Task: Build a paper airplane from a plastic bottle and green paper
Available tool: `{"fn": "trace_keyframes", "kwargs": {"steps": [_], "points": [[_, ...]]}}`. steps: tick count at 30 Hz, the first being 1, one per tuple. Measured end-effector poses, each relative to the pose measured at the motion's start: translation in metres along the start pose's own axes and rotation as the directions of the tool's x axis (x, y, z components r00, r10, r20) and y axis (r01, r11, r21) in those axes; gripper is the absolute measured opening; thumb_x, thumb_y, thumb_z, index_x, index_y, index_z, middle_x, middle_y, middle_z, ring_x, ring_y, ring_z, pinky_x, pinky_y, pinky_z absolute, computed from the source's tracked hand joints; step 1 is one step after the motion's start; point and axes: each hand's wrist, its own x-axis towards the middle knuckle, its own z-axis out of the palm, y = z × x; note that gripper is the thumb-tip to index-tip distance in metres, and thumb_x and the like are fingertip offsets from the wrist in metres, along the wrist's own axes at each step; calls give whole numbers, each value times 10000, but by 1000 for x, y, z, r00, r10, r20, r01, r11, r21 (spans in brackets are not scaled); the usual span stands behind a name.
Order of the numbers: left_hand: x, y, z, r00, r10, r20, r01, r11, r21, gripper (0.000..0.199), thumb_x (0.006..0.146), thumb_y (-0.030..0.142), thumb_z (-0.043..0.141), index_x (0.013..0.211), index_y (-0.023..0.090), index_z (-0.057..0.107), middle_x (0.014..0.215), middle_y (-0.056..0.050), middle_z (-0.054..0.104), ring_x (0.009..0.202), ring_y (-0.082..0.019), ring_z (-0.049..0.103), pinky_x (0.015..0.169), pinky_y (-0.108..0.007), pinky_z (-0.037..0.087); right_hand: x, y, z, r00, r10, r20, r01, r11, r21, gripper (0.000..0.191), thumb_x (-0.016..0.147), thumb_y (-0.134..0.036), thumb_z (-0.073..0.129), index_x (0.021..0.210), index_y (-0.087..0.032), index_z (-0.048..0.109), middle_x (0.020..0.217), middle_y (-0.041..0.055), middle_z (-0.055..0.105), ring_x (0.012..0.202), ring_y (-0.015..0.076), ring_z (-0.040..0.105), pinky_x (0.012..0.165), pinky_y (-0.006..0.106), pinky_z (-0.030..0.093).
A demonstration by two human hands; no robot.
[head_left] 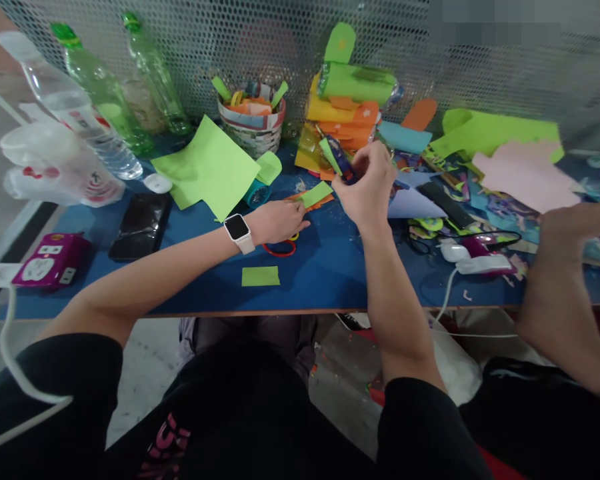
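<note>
My left hand (283, 221), wearing a white watch, is closed with its fingertips on a small green paper strip (317, 195) above the blue table. Orange paper scraps lie under the strip. Below that hand are a red loop (283, 249) and a bit of yellow, partly hidden by it. My right hand (373, 183) is raised and pinches a dark blue, slim object (341, 160) with a narrow tip pointing up and left; its kind is unclear. A green sliver shows along its side. Another green paper strip (261, 276) lies flat near the front edge.
Bottles (103, 100), a phone (141, 225) and a purple box (55, 259) stand left. A woven basket (253, 127) and a green-and-orange paper model (353, 100) are behind. Scraps and a corded purple device (480, 255) lie right, near another person's arm (555, 287).
</note>
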Motion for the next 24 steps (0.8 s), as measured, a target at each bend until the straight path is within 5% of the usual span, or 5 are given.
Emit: {"fn": "trace_keyframes", "kwargs": {"steps": [5,12,16,19,24], "points": [[-17,0,2,998,37,-47,-37,999,15,582,1389,416,436,1568,-22,776,1445,-318,874,1283,-405,888,1006,-452,658,-1,5,2,987,43,157,-38,999,-38,583,796,44,850,940,-323,420,1088,48,653,1096,316,686,1085,560,661],[-32,-2,0,998,52,-19,-52,998,23,604,1398,400,385,1535,-33,783,1462,-310,863,1323,-396,874,1102,-464,679,-19,16,15,960,89,265,-50,987,-153,404,912,-226,969,982,-291,577,1099,107,675,1070,381,707,1008,583,657],[-40,0,0,1000,12,-16,-13,1000,-17,627,1400,393,369,1574,-59,769,1473,-321,856,1380,-418,862,1183,-505,686,-22,1,9,903,177,391,-29,935,-354,229,1001,-259,886,1101,-232,682,1137,174,736,1109,405,717,996,533,627],[-51,1,4,998,37,-50,-39,998,-42,659,1399,386,380,1716,-113,673,1673,-354,784,1578,-424,791,1366,-517,616,-24,-15,2,863,246,442,-29,896,-443,223,1023,-210,840,1215,-172,734,1171,215,774,1165,435,741,1039,537,612],[-87,-5,7,965,90,-246,-104,994,-45,500,1355,311,501,1694,66,775,1772,-262,766,1713,-392,694,1476,-553,540,-31,-47,-11,856,277,437,-14,857,-514,278,1064,-216,812,1319,-129,741,1217,263,813,1180,466,788,1049,541,607]]}}
